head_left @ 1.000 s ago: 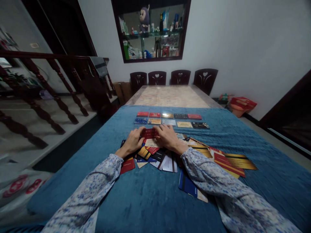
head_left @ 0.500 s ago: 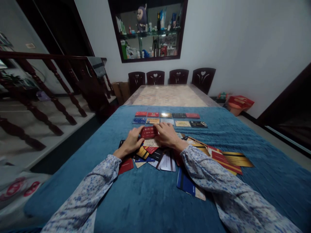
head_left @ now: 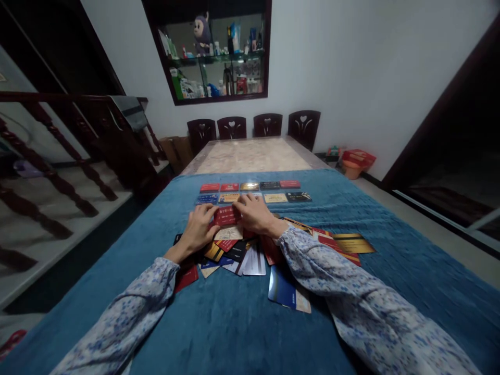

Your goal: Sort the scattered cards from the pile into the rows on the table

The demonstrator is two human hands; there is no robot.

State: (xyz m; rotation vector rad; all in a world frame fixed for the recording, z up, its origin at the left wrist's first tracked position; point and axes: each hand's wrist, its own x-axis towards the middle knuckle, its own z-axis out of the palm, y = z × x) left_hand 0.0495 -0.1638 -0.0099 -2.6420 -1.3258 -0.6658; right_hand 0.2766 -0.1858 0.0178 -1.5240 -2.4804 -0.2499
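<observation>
A red card (head_left: 227, 215) is gripped at its two sides between my left hand (head_left: 198, 229) and my right hand (head_left: 255, 214). It is tilted up over a loose pile of cards. A cream card (head_left: 228, 233) lies just below it, with a black card (head_left: 236, 251), a gold card (head_left: 214, 252) and silver cards (head_left: 255, 259) around it. Beyond my hands, cards lie in two rows, among them a gold one (head_left: 249, 186) and a black one (head_left: 299, 197). My right hand partly covers the nearer row.
The blue cloth (head_left: 219, 323) covers the near part of the stone-topped table (head_left: 250, 154). A blue card (head_left: 282, 287) lies below my right forearm. Gold and red cards (head_left: 354, 242) spread to the right. Chairs (head_left: 267, 125) stand at the far end.
The view has turned a little to the right, so everything sits further left. Both hands still hold the red card by its sides, with little other change.
</observation>
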